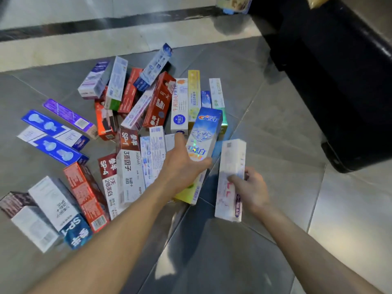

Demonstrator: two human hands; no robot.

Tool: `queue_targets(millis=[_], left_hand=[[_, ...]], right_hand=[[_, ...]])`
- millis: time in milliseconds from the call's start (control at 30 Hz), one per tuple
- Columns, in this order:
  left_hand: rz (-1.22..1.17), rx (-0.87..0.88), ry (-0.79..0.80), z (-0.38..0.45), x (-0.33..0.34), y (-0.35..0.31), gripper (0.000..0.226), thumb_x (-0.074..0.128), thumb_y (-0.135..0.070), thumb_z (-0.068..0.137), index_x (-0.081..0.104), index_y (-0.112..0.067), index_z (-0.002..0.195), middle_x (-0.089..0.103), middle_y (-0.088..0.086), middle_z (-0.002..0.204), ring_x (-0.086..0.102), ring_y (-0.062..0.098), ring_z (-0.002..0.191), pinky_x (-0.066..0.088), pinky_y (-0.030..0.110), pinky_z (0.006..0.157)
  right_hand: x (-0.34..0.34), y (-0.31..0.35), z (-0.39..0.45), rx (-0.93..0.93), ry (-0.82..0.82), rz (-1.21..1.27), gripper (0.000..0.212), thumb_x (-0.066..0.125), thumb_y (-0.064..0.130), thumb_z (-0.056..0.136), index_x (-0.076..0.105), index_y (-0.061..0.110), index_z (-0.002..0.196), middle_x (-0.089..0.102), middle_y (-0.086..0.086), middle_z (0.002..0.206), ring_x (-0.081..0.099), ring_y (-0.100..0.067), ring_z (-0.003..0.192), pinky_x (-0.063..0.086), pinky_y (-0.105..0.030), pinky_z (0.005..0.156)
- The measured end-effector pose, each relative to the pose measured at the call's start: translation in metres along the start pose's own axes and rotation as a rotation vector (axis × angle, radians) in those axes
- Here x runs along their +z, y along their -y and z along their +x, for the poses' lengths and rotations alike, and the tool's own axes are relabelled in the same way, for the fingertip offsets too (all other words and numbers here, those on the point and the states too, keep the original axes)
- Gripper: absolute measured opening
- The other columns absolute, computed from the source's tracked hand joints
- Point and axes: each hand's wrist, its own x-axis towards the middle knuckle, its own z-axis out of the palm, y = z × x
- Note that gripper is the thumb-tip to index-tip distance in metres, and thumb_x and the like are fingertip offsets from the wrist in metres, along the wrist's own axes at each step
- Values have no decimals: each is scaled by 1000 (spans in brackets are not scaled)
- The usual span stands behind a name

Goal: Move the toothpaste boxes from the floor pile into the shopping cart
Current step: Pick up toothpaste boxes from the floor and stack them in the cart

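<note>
From the head camera I see my left hand point(184, 166) gripping a blue Crest toothpaste box point(204, 133) above the floor pile of toothpaste boxes point(127, 145). My right hand point(251, 190) holds a white and pink toothpaste box point(230, 179) just beside it, over grey floor tiles point(275, 134).

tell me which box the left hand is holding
The blue and silver Crest box; the left hand holds it above the pile.
</note>
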Motion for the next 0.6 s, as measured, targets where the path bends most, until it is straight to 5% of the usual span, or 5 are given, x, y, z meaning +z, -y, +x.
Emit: queue_targets(millis=[67, 200, 267, 400, 600], left_hand=[[-128, -67, -1, -20, -15, -13, 61, 85, -43, 74, 39, -28, 111, 68, -13, 94, 63, 0, 79, 45, 17, 59], [-355, -144, 28, -74, -59, -67, 82, 90, -55, 55, 49, -31, 121, 74, -11, 103, 71, 9, 92, 58, 39, 84], [-412, -146, 40, -108, -90, -116, 83, 90, -54, 54, 52, -27, 123, 74, -10, 103, 71, 6, 88, 58, 37, 78], [-488, -105, 54, -187, -170, -246, 62, 79, -45, 72, 51, -22, 122, 70, -13, 97, 63, -10, 69, 47, 11, 60], [-598, -37, 132, -314, -293, -453, 46, 73, -42, 83, 56, -31, 125, 75, -17, 103, 72, 5, 88, 54, 28, 78]], right_hand=[[-19, 20, -22, 14, 49, 241, 12, 63, 11, 92, 63, 11, 104, 73, -12, 94, 71, -24, 78, 57, -38, 71], [-77, 98, -95, 12, 131, 522, 13, 51, 7, 95, 60, 14, 102, 66, -2, 72, 59, -13, 56, 39, -23, 48], [-110, 147, -139, 12, 161, 603, 14, 50, 10, 95, 60, 19, 99, 64, -1, 73, 56, -15, 59, 39, -28, 54], [-193, 255, -242, -20, 235, 721, 15, 50, 12, 97, 60, 15, 107, 66, -8, 86, 61, -22, 71, 49, -32, 62], [-331, 411, -414, -97, 314, 810, 34, 58, 25, 95, 55, 10, 126, 69, -18, 111, 65, -32, 95, 53, -47, 86]])
